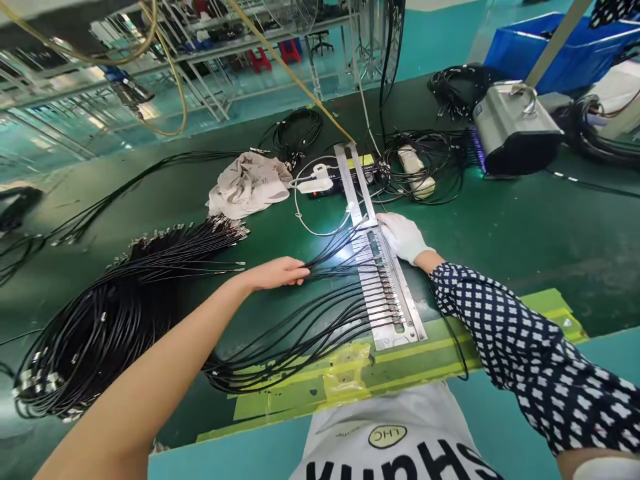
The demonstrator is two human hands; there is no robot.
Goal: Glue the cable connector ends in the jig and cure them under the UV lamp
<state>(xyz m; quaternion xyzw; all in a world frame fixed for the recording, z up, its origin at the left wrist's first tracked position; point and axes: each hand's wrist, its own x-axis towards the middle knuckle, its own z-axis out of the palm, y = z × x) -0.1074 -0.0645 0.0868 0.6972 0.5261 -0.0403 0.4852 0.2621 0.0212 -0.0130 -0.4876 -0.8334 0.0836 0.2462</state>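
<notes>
My bare left hand (pixel 280 273) is closed, its fingers pinching a group of black cables (pixel 327 255). These cables run right to a long metal fixture (pixel 401 293), where many cable ends lie side by side in a row. My right hand (pixel 403 238), in a white glove, has its fingers closed on the fixture's right edge, near the far end of the row. Its fingertips are partly hidden. More black cables (pixel 300 337) curve from the nearer slots toward the left. A bright light shines on the table beside the fixture.
A big cable bundle (pixel 95 333) lies at left. Behind are a crumpled cloth (pixel 250 183), a white plug (pixel 317 180), tangled cables (pixel 445 177) and a silver machine (pixel 517 127) with purple light. A blue bin (pixel 550 53) stands far right. Yellow tape (pixel 300 393) lines the near table edge.
</notes>
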